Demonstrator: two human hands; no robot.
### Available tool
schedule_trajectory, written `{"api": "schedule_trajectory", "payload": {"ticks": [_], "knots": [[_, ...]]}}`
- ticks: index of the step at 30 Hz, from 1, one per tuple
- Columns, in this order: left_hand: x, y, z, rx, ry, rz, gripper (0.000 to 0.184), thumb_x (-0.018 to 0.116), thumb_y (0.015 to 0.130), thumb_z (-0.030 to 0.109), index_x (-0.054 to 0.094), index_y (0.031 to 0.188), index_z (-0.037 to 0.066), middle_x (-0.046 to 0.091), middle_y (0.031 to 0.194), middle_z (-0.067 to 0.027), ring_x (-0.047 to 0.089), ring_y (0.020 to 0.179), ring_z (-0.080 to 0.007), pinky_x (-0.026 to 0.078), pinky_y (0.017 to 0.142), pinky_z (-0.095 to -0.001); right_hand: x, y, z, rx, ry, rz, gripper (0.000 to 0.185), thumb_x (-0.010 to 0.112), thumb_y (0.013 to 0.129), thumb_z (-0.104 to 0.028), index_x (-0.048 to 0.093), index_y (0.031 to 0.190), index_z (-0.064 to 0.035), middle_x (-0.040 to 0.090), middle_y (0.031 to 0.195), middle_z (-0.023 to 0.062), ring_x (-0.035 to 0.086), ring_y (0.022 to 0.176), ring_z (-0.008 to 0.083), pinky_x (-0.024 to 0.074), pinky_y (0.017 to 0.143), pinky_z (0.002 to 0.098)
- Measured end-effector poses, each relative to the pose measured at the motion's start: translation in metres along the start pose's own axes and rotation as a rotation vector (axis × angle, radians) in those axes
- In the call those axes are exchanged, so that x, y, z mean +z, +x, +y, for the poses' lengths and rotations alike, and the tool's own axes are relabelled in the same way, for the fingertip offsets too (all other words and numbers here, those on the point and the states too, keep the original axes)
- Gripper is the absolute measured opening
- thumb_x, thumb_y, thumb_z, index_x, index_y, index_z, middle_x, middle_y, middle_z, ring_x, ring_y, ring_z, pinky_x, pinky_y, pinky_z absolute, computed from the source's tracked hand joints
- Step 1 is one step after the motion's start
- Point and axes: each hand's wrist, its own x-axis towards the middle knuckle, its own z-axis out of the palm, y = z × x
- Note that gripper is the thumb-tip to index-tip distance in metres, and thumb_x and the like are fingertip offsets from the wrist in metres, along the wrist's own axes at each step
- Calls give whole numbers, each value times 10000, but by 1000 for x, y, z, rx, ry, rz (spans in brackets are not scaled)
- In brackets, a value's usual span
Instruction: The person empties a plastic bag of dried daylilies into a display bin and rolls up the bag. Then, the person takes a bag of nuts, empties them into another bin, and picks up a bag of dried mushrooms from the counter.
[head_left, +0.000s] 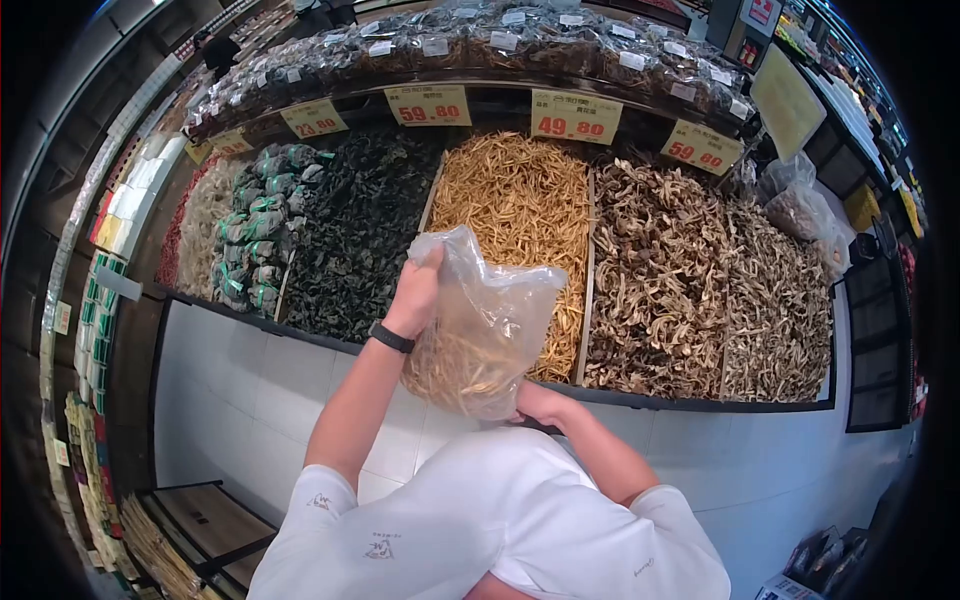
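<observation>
A clear plastic bag (490,325) hangs in front of the bins, its lower half filled with yellowish dried strips. My left hand (415,298), with a dark band at the wrist, grips the bag's upper left edge. At the bag's lower right corner, my right hand (541,403) has its fingers closed on the plastic; the fingertips are partly hidden. Behind the bag lies a bin of golden dried strips (515,190) of similar look.
Dark dried fungus (355,220) fills the bin to the left, and brown sliced dried mushrooms (655,270) the one to the right. Price signs (575,116) line the back below a shelf of packaged goods (503,40). Another plastic bag (805,205) sits at the far right.
</observation>
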Motion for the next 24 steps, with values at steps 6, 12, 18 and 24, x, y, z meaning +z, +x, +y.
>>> {"api": "schedule_trajectory", "payload": {"ticks": [6,12,18,24], "knots": [[11,108,-15,-164,195,8,363,469,1031,299,588,1206,4,654,1091,-50,599,1015,-152,475,890,-321,-33,19,-44,-74,337,-29,89,499,957,-132,501,868,-139,407,646,-61,357,539,63,280,482,235],[-31,158,-75,-323,557,-186,372,537,985,292,614,1168,-23,645,1084,-83,580,1002,-162,443,898,-306,-55,42,-58,-112,501,221,161,490,989,-198,479,841,-134,379,635,-57,384,555,84,312,505,243],[-86,114,-90,-156,577,-47,371,589,961,280,603,1167,-29,635,1101,-81,574,1036,-161,439,917,-290,-55,48,-62,-227,464,412,216,447,992,-233,472,806,-127,426,641,-37,406,547,98,315,503,254],[-116,51,-95,-235,466,-71,380,602,958,260,569,1217,-16,625,1076,-67,568,993,-135,451,882,-270,-43,41,-58,-306,419,564,284,454,996,-262,458,747,-127,477,642,-29,435,546,95,332,507,243]]}}
